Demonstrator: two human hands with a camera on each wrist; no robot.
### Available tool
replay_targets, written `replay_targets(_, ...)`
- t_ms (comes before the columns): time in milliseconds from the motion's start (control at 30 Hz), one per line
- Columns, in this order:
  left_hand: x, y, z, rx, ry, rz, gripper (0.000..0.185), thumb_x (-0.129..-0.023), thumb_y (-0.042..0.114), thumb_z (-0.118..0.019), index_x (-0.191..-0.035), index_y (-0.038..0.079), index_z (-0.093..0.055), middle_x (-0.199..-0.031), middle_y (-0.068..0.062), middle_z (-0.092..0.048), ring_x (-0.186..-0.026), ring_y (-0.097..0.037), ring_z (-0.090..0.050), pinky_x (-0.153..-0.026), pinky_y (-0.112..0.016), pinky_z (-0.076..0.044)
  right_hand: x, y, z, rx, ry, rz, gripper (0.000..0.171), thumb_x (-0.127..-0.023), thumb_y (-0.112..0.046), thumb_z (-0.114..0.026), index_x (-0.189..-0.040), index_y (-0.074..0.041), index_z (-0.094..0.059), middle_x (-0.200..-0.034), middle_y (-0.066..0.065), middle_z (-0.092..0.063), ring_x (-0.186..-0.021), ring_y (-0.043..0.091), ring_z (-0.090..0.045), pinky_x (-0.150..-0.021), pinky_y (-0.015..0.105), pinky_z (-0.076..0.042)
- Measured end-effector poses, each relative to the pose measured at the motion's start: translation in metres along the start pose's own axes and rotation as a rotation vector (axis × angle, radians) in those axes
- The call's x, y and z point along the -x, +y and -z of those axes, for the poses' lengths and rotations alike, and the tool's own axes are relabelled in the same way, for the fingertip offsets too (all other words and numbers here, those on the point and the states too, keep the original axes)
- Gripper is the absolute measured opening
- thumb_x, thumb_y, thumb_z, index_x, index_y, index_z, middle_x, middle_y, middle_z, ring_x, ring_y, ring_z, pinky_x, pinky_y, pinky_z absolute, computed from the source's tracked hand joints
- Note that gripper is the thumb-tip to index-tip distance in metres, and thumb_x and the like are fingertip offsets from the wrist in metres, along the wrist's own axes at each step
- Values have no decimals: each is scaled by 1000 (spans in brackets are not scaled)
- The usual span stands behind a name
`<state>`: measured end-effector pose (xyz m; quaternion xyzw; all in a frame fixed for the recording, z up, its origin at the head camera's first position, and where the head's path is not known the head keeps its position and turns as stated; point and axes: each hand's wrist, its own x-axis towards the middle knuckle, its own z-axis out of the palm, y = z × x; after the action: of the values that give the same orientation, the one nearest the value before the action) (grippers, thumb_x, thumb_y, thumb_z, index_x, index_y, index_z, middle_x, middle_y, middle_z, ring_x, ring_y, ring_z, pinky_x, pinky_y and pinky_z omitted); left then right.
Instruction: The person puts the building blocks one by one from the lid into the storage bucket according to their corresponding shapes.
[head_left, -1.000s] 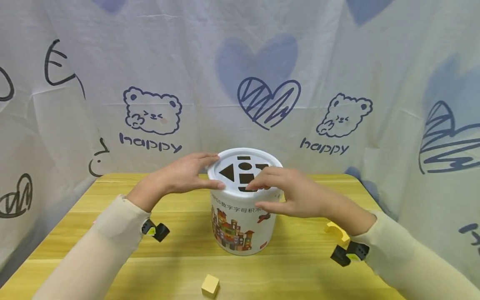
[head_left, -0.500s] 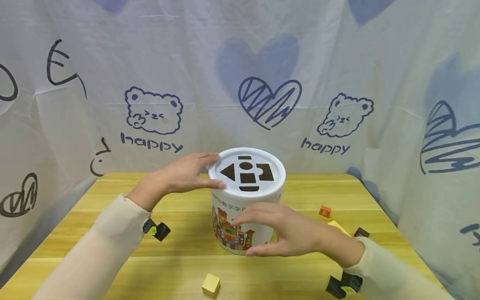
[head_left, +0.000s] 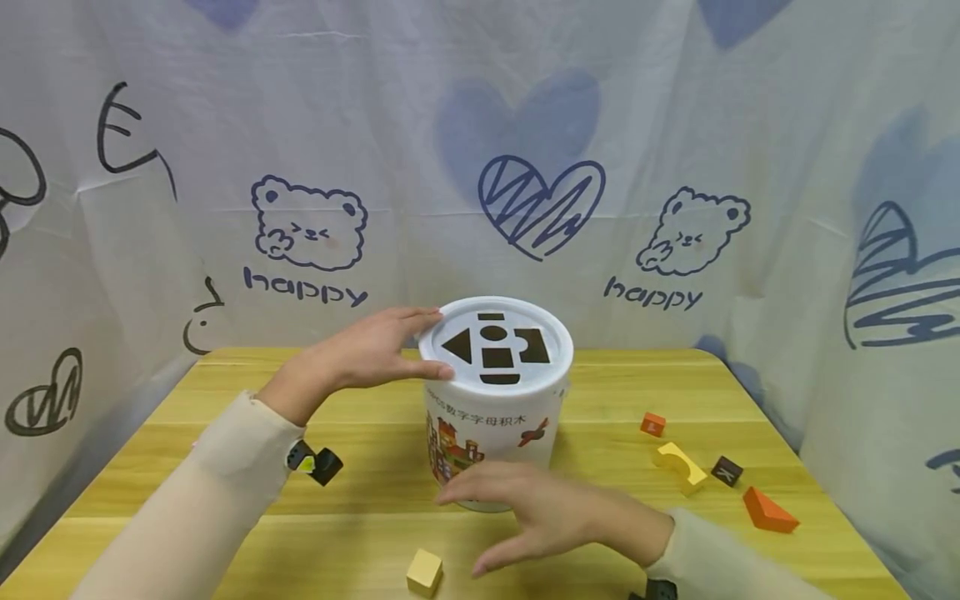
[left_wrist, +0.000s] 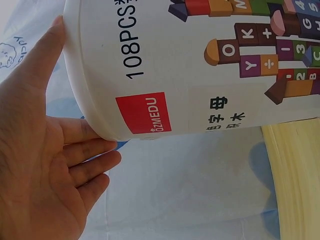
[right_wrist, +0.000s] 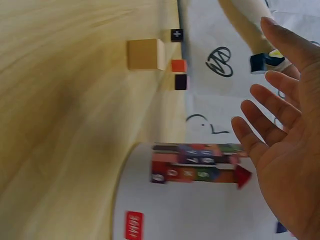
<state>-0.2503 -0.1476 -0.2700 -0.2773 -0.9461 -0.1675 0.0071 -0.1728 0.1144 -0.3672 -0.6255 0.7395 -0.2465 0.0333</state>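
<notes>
A white building-block bucket (head_left: 495, 437) stands upright on the table, its white lid (head_left: 536, 375) pierced with dark shaped openings. My left hand (head_left: 367, 348) rests at the lid's left edge, thumb and fingers extended along the rim; the left wrist view shows fingertips (left_wrist: 112, 144) right at it. In front of the bucket, my right hand (head_left: 540, 508) hovers with fingers spread and nothing in them, hiding part of the bucket's lower front. Close to its thumb lies a pale yellow cube (head_left: 424, 572), which the right wrist view also shows as a plain wooden block (right_wrist: 145, 54).
On the table's right side lie a small orange block (head_left: 653, 424), a yellow arch block (head_left: 681, 467), a dark block with a K (head_left: 727, 472) and an orange triangular block (head_left: 770, 510). A printed white cloth (head_left: 420, 167) hangs behind the yellow wooden table (head_left: 315, 508).
My right hand has come off the lid, moving down and toward me to the bucket's lower front, uncovering the blocks on the right. The left hand has stayed at the rim.
</notes>
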Motion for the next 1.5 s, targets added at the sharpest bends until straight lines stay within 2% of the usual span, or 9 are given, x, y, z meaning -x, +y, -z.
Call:
replay_targets(267, 1, -2, -2, 23, -3, 16, 104, -76, 81, -55, -152, 12, -36, -155, -11, -34, -141, -33, -31, -113, -57, -27, -3, 11, -28, -77, -124, -115, 67, -90, -44, -69, -147, -22, -42, -147, -5, -45, -134, 9, -40, -111, 29, -34)
replay_targets(433, 2, -1, -2, 34, -7, 18, 105, -76, 80, -56, -152, 11, -35, -155, -12, -34, -141, -34, -31, -113, -58, -26, -6, 15, -41, -59, -150, -97, 64, -91, -41, -69, -146, -20, -44, -146, -3, -46, -134, 8, -39, -111, 26, -33)
replay_targets(800, 2, 0, -3, 30, -2, 14, 104, -76, 80, -57, -152, 12, -35, -156, -11, -33, -141, -34, -30, -113, -58, -26, -18, 23, -58, -58, -193, -86, 56, -93, -38, -67, -143, -20, -48, -141, -10, -49, -131, 0, -40, -109, 19, -32)
replay_targets(1200, 1, -1, -4, 21, 7, 21, 102, -77, 78, -58, -152, 13, -36, -156, -12, -33, -141, -35, -30, -113, -59, -25, -25, 24, -64, -66, -227, -70, 44, -96, -32, -65, -137, -20, -54, -133, -13, -54, -123, -6, -43, -104, 12, -34)
replay_targets(1500, 2, -1, -2, 20, 3, 9, 102, -78, 78, -57, -152, 11, -36, -155, -10, -34, -142, -32, -30, -114, -56, -25, -27, 25, -66, -2, -221, -55, 40, -96, -34, -63, -134, -21, -59, -128, -11, -56, -118, -7, -45, -98, 7, -35)
